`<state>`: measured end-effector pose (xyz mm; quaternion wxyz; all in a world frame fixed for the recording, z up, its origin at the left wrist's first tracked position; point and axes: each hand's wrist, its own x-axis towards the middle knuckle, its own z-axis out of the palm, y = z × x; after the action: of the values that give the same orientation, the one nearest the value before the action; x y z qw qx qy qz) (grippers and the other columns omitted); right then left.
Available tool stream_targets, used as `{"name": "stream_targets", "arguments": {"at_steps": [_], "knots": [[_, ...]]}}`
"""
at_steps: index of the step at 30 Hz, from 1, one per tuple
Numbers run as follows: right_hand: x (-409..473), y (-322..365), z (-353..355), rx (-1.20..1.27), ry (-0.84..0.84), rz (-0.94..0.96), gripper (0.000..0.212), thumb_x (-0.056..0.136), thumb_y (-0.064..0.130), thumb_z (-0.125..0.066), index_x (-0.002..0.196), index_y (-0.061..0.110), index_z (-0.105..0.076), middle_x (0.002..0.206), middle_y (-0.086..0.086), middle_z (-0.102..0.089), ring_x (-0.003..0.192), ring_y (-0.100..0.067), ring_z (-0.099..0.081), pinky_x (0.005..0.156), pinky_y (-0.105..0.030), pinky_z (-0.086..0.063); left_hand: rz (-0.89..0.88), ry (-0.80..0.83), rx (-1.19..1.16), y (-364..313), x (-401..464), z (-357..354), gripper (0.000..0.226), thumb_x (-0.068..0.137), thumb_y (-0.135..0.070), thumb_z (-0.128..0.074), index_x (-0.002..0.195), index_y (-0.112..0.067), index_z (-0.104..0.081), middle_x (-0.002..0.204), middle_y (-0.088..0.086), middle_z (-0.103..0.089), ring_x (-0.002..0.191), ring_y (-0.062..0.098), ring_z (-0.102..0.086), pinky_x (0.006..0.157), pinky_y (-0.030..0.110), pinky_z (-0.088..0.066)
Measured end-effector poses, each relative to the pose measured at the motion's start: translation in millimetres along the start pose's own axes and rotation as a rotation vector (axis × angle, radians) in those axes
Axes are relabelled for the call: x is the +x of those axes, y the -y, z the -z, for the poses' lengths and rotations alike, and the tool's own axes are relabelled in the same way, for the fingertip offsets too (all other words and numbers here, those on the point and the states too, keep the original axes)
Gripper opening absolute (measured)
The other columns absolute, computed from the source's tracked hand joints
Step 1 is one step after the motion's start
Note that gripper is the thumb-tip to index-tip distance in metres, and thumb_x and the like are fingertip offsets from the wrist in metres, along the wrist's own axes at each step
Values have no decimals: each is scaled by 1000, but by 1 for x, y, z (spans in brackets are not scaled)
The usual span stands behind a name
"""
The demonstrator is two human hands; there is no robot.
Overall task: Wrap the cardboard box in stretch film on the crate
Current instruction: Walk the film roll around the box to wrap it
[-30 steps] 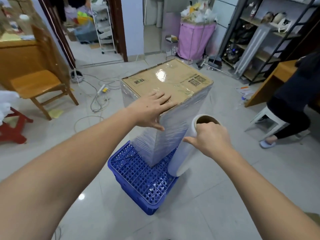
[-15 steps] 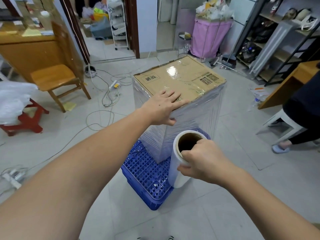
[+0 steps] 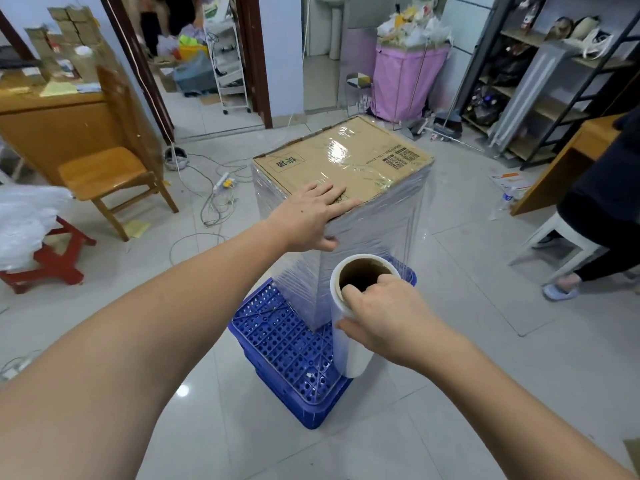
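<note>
Steadying the tall cardboard box (image 3: 341, 161) on the blue crate (image 3: 284, 344), with film already glossy round its sides.
Stiff but top-heavy by the look of it, so the left hand (image 3: 311, 216) lies flat and spread over the near top corner; the film roll (image 3: 349, 327), probably light and slick, is held by the right hand (image 3: 377, 317), thumb hooked into the core, fingers curled round outside — that rigid core seems the surest hold.
</note>
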<state>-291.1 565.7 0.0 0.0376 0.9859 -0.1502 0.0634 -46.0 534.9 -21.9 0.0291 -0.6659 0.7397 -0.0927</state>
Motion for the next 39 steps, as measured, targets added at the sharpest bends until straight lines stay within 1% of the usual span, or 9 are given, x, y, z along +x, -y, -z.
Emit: {"name": "stream_targets", "arguments": {"at_steps": [6, 8, 10, 15, 18, 24, 27, 29, 39], "knots": [[4, 23, 5, -84, 56, -128, 52, 56, 37, -81, 68, 20, -33, 46, 2, -50, 41, -22, -25, 42, -24, -19, -73, 67, -15, 12, 4, 1, 114, 77, -89, -54, 164, -37, -2, 172, 10, -14, 158, 32, -15, 129, 47, -12], [12, 36, 8, -87, 89, -245, 48, 75, 62, -66, 76, 21, -41, 62, 1, -58, 51, -23, -42, 49, -29, -33, -132, 97, -45, 25, 6, 4, 122, 69, -95, -53, 164, -38, -2, 173, 5, -12, 158, 30, -14, 128, 47, -15], [21, 46, 11, -89, 160, -386, 55, 86, 75, -44, 84, 20, -47, 76, 1, -61, 64, -22, -51, 58, -31, -34, -214, 97, -85, 44, 10, 7, 123, 67, -95, -55, 164, -39, -5, 172, -1, -15, 158, 27, -17, 127, 47, -20], [38, 66, 10, -29, 287, -619, 26, 97, 45, -48, 97, 19, -49, 95, -2, -66, 81, -26, -60, 64, -33, -39, -436, 76, -59, 80, 26, 13, 114, 74, -89, -58, 164, -40, -7, 172, -6, -16, 155, 26, -19, 125, 45, -23], [43, 78, 6, 13, 251, -737, 16, 94, 33, -45, 88, 20, -38, 85, -1, -61, 76, -26, -52, 66, -34, -37, -468, 97, -80, 87, 31, 5, 116, 72, -94, -51, 163, -44, 0, 174, -1, -4, 159, 27, -4, 128, 45, -7], [63, 88, -12, -127, 86, -835, 66, 74, 88, -40, 72, 22, -42, 61, 5, -51, 71, -21, -44, 65, -31, -34, -507, 53, -54, 90, 31, -6, 110, 79, -91, -38, 165, -35, 1, 173, 11, -5, 159, 33, -3, 127, 42, -2], [71, 83, -17, -213, 12, -751, 68, 62, 78, -66, 56, 20, -31, 43, 7, -25, 46, -19, -33, 51, -25, -27, -518, 41, -35, 91, 33, -7, 110, 76, -93, -26, 165, -33, 0, 172, 13, -9, 158, 35, -7, 128, 46, -6], [70, 81, -20, -223, 22, -749, 66, 61, 68, -76, 52, 22, -30, 42, 9, -22, 44, -18, -33, 55, -24, -21, -515, 33, -36, 90, 36, -8, 112, 74, -95, -21, 164, -32, -1, 171, 13, -13, 157, 35, -10, 129, 47, -11], [53, 94, -2, -181, -50, -672, 54, 59, 55, -80, 47, 24, -38, 43, 9, -23, 45, -19, -38, 53, -23, -20, -420, 33, -70, 66, 40, -7, 105, 82, -92, -38, 163, -37, 0, 172, 12, -11, 157, 37, -11, 128, 50, -10]]}}
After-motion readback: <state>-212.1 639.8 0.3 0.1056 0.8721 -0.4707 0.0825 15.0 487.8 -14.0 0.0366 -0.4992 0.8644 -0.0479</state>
